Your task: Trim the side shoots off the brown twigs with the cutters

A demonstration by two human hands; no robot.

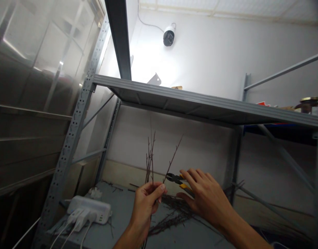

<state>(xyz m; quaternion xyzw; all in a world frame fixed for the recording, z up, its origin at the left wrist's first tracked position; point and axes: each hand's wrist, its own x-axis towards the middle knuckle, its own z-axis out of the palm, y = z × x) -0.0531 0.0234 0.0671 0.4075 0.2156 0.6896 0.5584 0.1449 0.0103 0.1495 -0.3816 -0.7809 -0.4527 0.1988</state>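
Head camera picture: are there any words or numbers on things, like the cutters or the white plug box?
None can be read. The diagonal cutters and the power strip show none, and the red scrap on the top shelf is too small and blurred to read.

A white security camera (169,36) is watching from the wall (213,58), light is glaring behind the grey steel shelving rack (174,98), and a clear panel (39,58) is standing at left.
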